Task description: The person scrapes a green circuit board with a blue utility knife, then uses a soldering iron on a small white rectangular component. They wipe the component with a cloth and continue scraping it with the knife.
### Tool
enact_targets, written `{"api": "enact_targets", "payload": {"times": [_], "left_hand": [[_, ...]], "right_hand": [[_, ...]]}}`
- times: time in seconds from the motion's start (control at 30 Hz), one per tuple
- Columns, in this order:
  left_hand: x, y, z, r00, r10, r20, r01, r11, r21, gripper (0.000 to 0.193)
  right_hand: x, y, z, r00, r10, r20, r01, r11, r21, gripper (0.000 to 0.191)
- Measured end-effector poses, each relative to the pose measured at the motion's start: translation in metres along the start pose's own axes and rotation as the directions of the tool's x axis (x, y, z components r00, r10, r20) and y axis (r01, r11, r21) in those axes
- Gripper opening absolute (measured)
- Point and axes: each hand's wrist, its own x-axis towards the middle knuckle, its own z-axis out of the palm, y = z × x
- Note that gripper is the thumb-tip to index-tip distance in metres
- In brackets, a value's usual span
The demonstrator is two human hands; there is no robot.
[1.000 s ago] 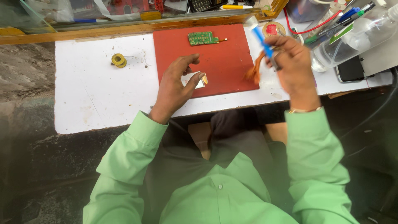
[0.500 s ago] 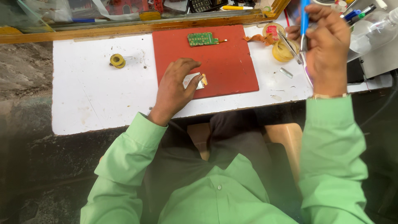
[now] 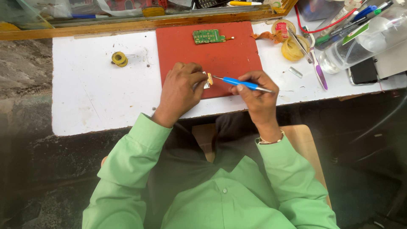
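My left hand (image 3: 180, 91) rests on the near edge of a red mat (image 3: 220, 59) and pinches a small metal part (image 3: 208, 80) between thumb and fingers. My right hand (image 3: 257, 94) holds a thin blue-handled tool (image 3: 239, 82) like a pen, lying almost level. Its fine tip points left and touches the small part. A green circuit board (image 3: 208, 36) lies alone at the far edge of the mat, well away from both hands.
The mat lies on a white tabletop (image 3: 97, 91) with a wooden rail (image 3: 127, 25) behind. A yellow solder spool (image 3: 119, 59) sits left. At right are round tins (image 3: 292, 44), tweezers (image 3: 314, 59), a clear bottle (image 3: 360, 42), pens and a dark phone (image 3: 363, 71).
My right hand has come down from the cluttered far right corner to the mat's near edge, bringing the blue tool's tip to the small part. My left hand stayed put.
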Motion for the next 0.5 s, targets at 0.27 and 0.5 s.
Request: {"api": "enact_targets", "payload": {"times": [0.27,0.5], "left_hand": [[0.001,-0.001,-0.001,1.0,0.008,0.016,-0.008,1.0,-0.008,0.009],[0.0,-0.002,0.0,1.0,0.012,0.013,-0.012,1.0,-0.007,0.007]], "right_hand": [[0.006,-0.018,0.032,0.966,-0.24,0.093,0.246,0.754,-0.609,0.027],[0.006,-0.028,0.038,0.941,-0.289,0.176,0.331,0.677,-0.657,0.026]]}}
